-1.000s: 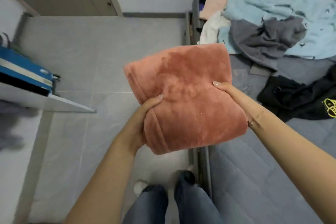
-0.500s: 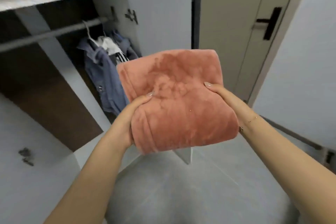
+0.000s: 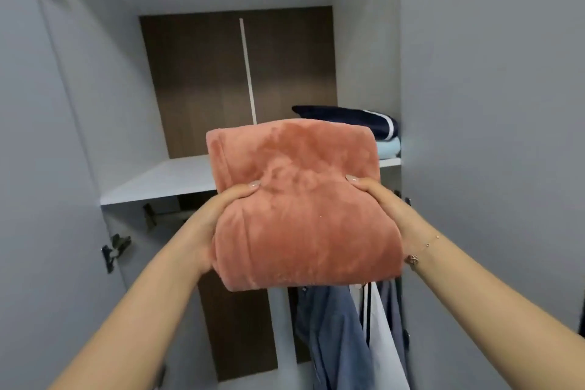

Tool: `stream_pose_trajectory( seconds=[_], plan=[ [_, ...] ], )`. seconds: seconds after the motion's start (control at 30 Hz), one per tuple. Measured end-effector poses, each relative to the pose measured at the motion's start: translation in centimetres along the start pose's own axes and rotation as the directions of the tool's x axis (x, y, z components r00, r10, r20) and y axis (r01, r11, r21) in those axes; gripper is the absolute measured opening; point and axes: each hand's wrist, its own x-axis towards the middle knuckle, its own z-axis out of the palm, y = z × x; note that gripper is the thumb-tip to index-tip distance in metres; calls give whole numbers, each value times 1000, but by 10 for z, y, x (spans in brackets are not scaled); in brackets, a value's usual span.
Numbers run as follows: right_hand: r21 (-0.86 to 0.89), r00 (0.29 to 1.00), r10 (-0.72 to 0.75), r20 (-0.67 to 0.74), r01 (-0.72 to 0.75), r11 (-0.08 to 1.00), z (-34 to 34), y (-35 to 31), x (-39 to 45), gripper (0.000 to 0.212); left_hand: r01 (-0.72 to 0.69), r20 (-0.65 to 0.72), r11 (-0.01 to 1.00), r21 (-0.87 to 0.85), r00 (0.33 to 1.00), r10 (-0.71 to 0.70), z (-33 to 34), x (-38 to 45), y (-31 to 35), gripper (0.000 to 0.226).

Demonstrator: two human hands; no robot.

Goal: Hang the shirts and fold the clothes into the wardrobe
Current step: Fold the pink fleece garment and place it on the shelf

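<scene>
A folded salmon-pink fleece garment (image 3: 300, 206) is held up in front of the open wardrobe. My left hand (image 3: 218, 215) grips its left side with the thumb on top. My right hand (image 3: 383, 203) grips its right side the same way. The bundle hangs level with the white upper shelf (image 3: 158, 182), just in front of its edge. On the shelf's right end lies a stack of folded clothes: a navy piece (image 3: 354, 120) over a light-blue one (image 3: 389, 149). The fleece hides the shelf's middle.
Grey wardrobe doors stand open at left (image 3: 41, 168) and right (image 3: 490, 136). Below the shelf hang a blue denim shirt (image 3: 329, 336) and a white garment (image 3: 386, 345). The wardrobe back is dark wood (image 3: 202, 82). A hinge (image 3: 115, 250) sits on the left door.
I have turned from the bed to face the wardrobe. The fleece bundle, still gripped in both hands, has risen from the hanging-rail level to the upper shelf.
</scene>
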Motion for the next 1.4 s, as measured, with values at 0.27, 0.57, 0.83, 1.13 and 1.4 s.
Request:
stream_pose_trajectory(
  seconds=[0.27, 0.57, 0.83, 1.13, 1.4],
  plan=[
    [-97, 998, -13, 56, 19, 995, 22, -68, 173, 25, -195, -142, 978, 67, 969, 203, -50, 94, 113, 77],
    [-372, 969, 67, -239, -155, 915, 10, -23, 319, 30, 142, -261, 985, 101, 959, -111, -135, 238, 105, 36],
    [-511, 924, -299, -238, 142, 848, -3, 14, 281, 33, -291, -434, 758, 584, 677, 594, -167, 199, 75, 47],
    [-788, 743, -661, -108, 341, 512, 6, 59, 259, 45, -252, -272, 494, 832, 591, 759, -126, 184, 36, 30],
    [-764, 702, -693, -166, 353, 540, -5, 44, 284, 29, -312, -299, 653, 690, 699, 650, -141, 180, 65, 24]
  ],
)
